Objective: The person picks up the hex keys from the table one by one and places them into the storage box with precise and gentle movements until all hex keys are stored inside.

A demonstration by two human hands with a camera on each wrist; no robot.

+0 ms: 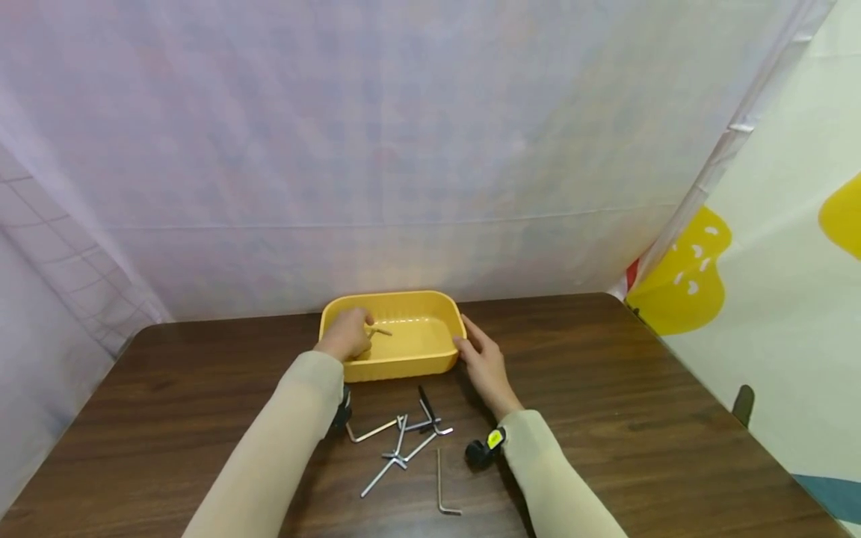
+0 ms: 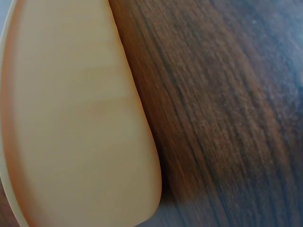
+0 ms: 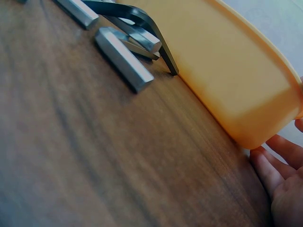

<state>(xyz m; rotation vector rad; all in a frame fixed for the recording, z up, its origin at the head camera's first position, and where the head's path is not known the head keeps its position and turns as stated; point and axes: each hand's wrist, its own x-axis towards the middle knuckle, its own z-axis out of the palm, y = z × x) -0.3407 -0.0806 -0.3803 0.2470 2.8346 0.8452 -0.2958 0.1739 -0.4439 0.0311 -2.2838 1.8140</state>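
Note:
A yellow plastic basket (image 1: 397,368) stands near the table's back edge. My left hand (image 1: 346,335) reaches over its left front rim, with curled fingers inside it. From those fingers a short brass-coloured hex key (image 1: 382,332) sticks out to the right, low in the basket. At the basket's right end, my right hand (image 1: 486,366) grips the rim and side wall; its fingertips (image 3: 265,163) touch the lower corner. In the left wrist view the basket's outer wall (image 2: 85,118) fills the left half, and the left hand is out of sight.
In front of the basket, several silver hex keys (image 1: 397,458) lie loosely crossed, with a black hex key (image 1: 427,403) among them. A brass-coloured hex key (image 1: 439,482) lies nearer, and another hex key (image 1: 373,432) is by the left wrist. A pale curtain (image 1: 403,149) hangs behind the wooden table (image 1: 572,359).

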